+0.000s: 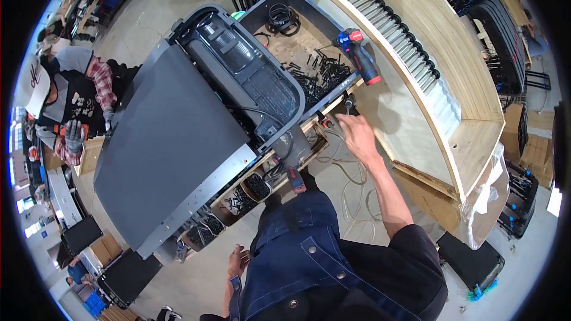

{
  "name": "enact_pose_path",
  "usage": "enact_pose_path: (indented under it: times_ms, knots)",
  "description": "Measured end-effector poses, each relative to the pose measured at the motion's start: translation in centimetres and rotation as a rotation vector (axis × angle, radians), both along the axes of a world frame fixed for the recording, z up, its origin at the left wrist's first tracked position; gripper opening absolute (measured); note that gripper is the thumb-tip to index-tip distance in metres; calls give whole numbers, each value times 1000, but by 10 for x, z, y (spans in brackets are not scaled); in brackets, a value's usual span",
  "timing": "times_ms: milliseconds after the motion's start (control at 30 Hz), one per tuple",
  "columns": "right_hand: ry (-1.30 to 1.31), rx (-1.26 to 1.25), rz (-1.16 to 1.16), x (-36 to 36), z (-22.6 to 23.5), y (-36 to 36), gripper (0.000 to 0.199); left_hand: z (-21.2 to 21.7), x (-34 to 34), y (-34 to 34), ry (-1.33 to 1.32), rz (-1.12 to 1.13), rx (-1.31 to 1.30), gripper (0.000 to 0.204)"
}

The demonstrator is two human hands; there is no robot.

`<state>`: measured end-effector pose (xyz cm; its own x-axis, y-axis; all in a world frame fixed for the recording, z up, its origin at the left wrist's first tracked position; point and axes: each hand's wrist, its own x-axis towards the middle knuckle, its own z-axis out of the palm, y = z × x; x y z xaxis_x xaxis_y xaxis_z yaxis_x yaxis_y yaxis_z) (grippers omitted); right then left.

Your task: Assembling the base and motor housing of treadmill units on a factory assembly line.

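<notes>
My right hand (pixel 358 137) reaches to the front edge of the workbench, fingers stretched and partly apart. Just beyond its fingertips is a dark tool with a metal shaft (pixel 348 102); whether they touch is unclear. A small red-and-black tool end (pixel 325 120) sits to the left of the fingers. Low beside my body hangs my left hand (pixel 239 260), loosely open, with nothing visible in it. A red-and-blue cordless driver (pixel 360 56) rests on the rim of a grey tray (pixel 262 9) holding black screws (pixel 321 74) and black rings (pixel 282 19).
A treadmill-like machine with a dark flat deck (pixel 178 142) and grey console housing (pixel 244 53) fills the bench. Wooden crate (pixel 476 104) at right holds a row of metal rods (pixel 392 35). Bins of screws (pixel 241 202) hang below; hoses (pixel 351 184) trail down. A gloved co-worker (pixel 71 95) stands left.
</notes>
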<state>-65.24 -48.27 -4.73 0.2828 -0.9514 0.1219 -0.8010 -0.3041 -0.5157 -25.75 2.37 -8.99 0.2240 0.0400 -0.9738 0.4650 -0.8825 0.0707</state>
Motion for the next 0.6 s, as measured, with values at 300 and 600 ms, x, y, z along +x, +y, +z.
enact_pose_path:
  times_ms: [300,600]
  knots:
    - [431,445,-98,-36,-52,-37,35,3,-23,-15,-133,210,-86,55]
    - [-680,967,-680,-107,-251,-100,34,4,-44,0,-142,295,-127,48]
